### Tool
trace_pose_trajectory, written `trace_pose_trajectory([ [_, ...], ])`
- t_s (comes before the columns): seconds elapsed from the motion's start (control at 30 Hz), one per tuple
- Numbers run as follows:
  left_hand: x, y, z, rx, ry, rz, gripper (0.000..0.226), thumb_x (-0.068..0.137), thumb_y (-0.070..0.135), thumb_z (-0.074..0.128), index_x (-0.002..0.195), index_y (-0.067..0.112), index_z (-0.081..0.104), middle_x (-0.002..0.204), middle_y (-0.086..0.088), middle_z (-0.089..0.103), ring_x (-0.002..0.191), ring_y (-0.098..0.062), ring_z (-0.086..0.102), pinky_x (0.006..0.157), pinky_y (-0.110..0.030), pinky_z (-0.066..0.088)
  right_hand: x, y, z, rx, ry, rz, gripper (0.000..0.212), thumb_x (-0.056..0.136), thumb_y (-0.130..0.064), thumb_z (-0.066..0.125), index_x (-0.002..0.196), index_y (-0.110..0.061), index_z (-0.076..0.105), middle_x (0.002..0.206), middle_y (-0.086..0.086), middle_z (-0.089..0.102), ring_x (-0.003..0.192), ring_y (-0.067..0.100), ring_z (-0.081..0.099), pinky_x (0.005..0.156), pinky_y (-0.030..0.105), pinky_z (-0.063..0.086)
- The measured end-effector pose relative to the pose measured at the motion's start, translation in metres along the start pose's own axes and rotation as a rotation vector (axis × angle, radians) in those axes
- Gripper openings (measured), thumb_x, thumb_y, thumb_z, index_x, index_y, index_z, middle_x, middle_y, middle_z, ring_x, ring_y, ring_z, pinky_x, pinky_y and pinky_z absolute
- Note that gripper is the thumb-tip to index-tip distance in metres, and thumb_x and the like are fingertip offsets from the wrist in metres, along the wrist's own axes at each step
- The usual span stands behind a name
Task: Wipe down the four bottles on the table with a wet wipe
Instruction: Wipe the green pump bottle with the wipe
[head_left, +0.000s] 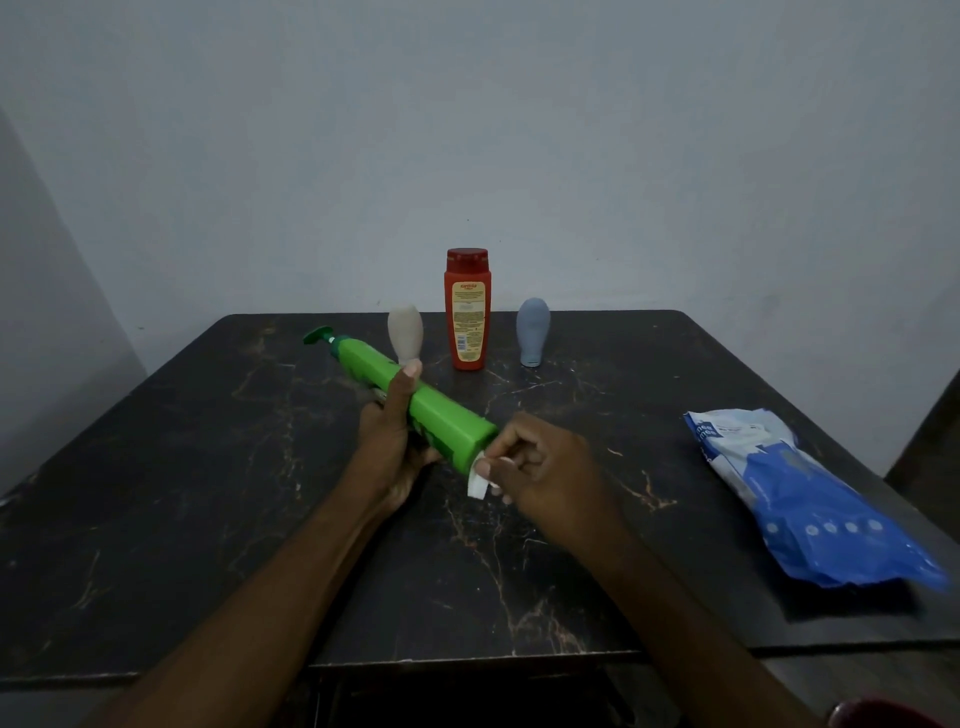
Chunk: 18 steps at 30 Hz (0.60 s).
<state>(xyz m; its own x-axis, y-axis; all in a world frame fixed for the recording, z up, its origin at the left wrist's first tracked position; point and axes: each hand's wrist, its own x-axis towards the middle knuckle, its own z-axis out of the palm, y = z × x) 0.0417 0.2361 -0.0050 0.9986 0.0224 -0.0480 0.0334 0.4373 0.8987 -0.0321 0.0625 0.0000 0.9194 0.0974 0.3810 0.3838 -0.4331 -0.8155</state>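
Observation:
My left hand (392, 439) grips a long green pump bottle (447, 415) around its middle, holding it tilted above the table with the pump head pointing far left. My right hand (540, 467) pinches a small white wet wipe (477, 480) against the bottle's base end. Behind them three bottles stand upright on the table: a beige bulb-shaped one (404, 332), a tall red one (467, 309) with a red cap, and a grey-blue bulb-shaped one (533, 332).
A blue and white wet wipe pack (810, 499) lies at the right side of the dark marbled table (208, 493). A plain wall stands close behind the table's far edge. A dark red object (883, 714) shows at the bottom right corner.

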Motion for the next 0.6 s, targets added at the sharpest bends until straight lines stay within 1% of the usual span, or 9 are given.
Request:
trace_pose_trajectory([
  [0.1, -0.002, 0.001, 0.000, 0.046, 0.032, 0.053, 0.083, 0.066, 0.063, 0.077, 0.124, 0.010, 0.051, 0.104, -0.014, 0.058, 0.095, -0.027, 0.066, 0.071, -0.042, 0.062, -0.001, -0.003, 0.002, -0.009, -0.012, -0.011, 0.008, 0.084, -0.021, 0.072, 0.082, -0.021, 0.063, 0.075, -0.004, 0.068, 0.066, 0.011, 0.066, 0.064, 0.038, 0.058],
  [0.17, -0.004, 0.003, -0.001, 0.062, 0.054, 0.092, 0.084, 0.063, 0.064, 0.073, 0.124, 0.010, 0.050, 0.102, -0.011, 0.062, 0.089, -0.022, 0.070, 0.064, -0.039, 0.062, -0.001, -0.003, 0.001, -0.025, 0.008, 0.000, 0.009, 0.085, -0.021, 0.070, 0.086, -0.024, 0.062, 0.078, -0.005, 0.067, 0.069, 0.009, 0.065, 0.065, 0.034, 0.058],
  [0.23, -0.004, 0.004, -0.001, 0.098, 0.088, 0.178, 0.082, 0.064, 0.064, 0.076, 0.123, 0.014, 0.047, 0.101, -0.007, 0.063, 0.084, -0.018, 0.071, 0.062, -0.039, 0.061, 0.000, -0.001, 0.000, -0.004, 0.025, 0.023, 0.021, 0.085, -0.020, 0.070, 0.100, -0.030, 0.059, 0.081, -0.006, 0.064, 0.072, 0.008, 0.064, 0.064, 0.031, 0.058],
  [0.27, -0.005, 0.006, -0.001, 0.133, 0.106, 0.219, 0.079, 0.070, 0.059, 0.077, 0.127, 0.016, 0.044, 0.106, -0.007, 0.063, 0.089, -0.020, 0.070, 0.065, -0.040, 0.060, 0.000, 0.000, 0.000, 0.004, 0.019, 0.035, 0.033, 0.085, -0.019, 0.070, 0.110, -0.034, 0.056, 0.082, -0.006, 0.063, 0.073, 0.008, 0.064, 0.064, 0.031, 0.058],
  [0.33, -0.006, 0.007, 0.001, 0.197, 0.132, 0.275, 0.062, 0.084, 0.035, 0.075, 0.132, 0.018, 0.039, 0.115, -0.007, 0.061, 0.100, -0.025, 0.066, 0.071, -0.042, 0.059, 0.001, 0.004, 0.001, -0.016, -0.019, 0.053, 0.047, 0.086, -0.016, 0.067, 0.123, -0.040, 0.052, 0.083, -0.006, 0.062, 0.073, 0.008, 0.063, 0.064, 0.033, 0.058],
  [0.4, -0.007, 0.010, 0.005, 0.227, 0.118, 0.270, 0.056, 0.086, 0.022, 0.074, 0.130, 0.021, 0.039, 0.117, -0.005, 0.061, 0.104, -0.028, 0.067, 0.075, -0.048, 0.061, 0.002, 0.010, 0.002, -0.041, -0.031, 0.082, 0.046, 0.085, -0.013, 0.064, 0.122, -0.040, 0.056, 0.083, -0.005, 0.062, 0.072, 0.010, 0.064, 0.065, 0.036, 0.059],
  [0.47, -0.010, 0.016, 0.009, 0.226, 0.067, 0.230, 0.058, 0.085, 0.020, 0.076, 0.130, 0.022, 0.040, 0.118, -0.006, 0.064, 0.101, -0.031, 0.071, 0.074, -0.055, 0.062, 0.005, 0.017, 0.002, -0.025, 0.006, 0.125, 0.044, 0.084, -0.011, 0.062, 0.119, -0.038, 0.060, 0.080, -0.002, 0.063, 0.069, 0.013, 0.066, 0.065, 0.041, 0.058],
  [0.53, -0.012, 0.026, 0.013, 0.255, 0.001, 0.193, 0.059, 0.085, 0.017, 0.077, 0.131, 0.021, 0.040, 0.118, -0.009, 0.066, 0.094, -0.030, 0.075, 0.066, -0.054, 0.062, 0.008, 0.024, 0.000, -0.005, 0.046, 0.166, 0.042, 0.082, -0.009, 0.061, 0.116, -0.035, 0.063, 0.076, 0.000, 0.064, 0.066, 0.017, 0.067, 0.064, 0.045, 0.058],
  [0.6, -0.011, 0.039, 0.018, 0.314, -0.060, 0.196, 0.060, 0.083, 0.011, 0.078, 0.130, 0.019, 0.042, 0.117, -0.008, 0.068, 0.091, -0.027, 0.076, 0.064, -0.051, 0.062, 0.010, 0.027, 0.000, 0.012, 0.075, 0.184, 0.042, 0.081, -0.009, 0.060, 0.114, -0.035, 0.064, 0.075, 0.001, 0.064, 0.065, 0.019, 0.067, 0.063, 0.046, 0.057],
])
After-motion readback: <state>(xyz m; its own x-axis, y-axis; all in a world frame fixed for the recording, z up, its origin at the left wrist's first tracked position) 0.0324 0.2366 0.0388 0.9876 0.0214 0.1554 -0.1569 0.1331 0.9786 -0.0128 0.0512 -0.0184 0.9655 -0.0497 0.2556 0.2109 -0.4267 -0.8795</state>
